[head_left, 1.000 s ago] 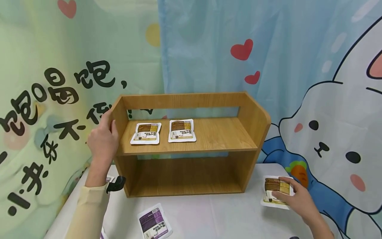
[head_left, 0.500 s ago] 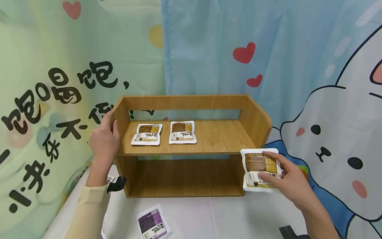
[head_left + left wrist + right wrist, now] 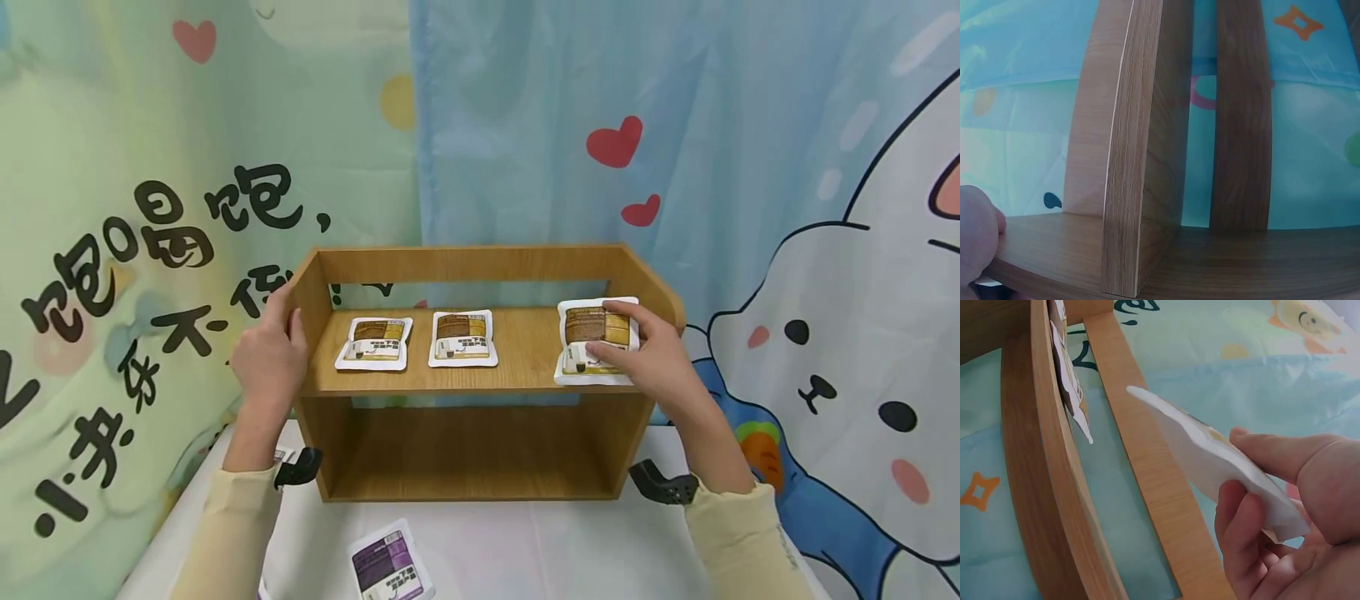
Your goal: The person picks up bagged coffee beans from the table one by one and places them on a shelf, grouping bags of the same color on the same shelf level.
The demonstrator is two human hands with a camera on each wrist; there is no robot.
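Observation:
A two-tier wooden shelf (image 3: 480, 265) stands on the table. My left hand (image 3: 270, 358) grips the upper part of its left side panel. Pinched between thumb and fingers of my right hand (image 3: 663, 358) is a white-edged pouch (image 3: 587, 329) with a brown and yellow label. In the right wrist view the pouch (image 3: 1204, 453) is tilted and held apart from the shelf board (image 3: 1054, 431); in the head view it overlaps the right end of the upper tier. Two matching pouches lie side by side on that tier, one at left (image 3: 373, 343) and one near the middle (image 3: 462, 339).
A purple-labelled pouch (image 3: 390, 562) lies on the white table (image 3: 525, 542) in front of the shelf. Part of another packet (image 3: 283, 454) shows behind my left wrist. Printed curtains (image 3: 510, 100) hang close behind and on both sides.
My right hand has carried its pouch up and leftward from low beside the shelf to the upper tier's right end. My left hand keeps its grip on the side panel.

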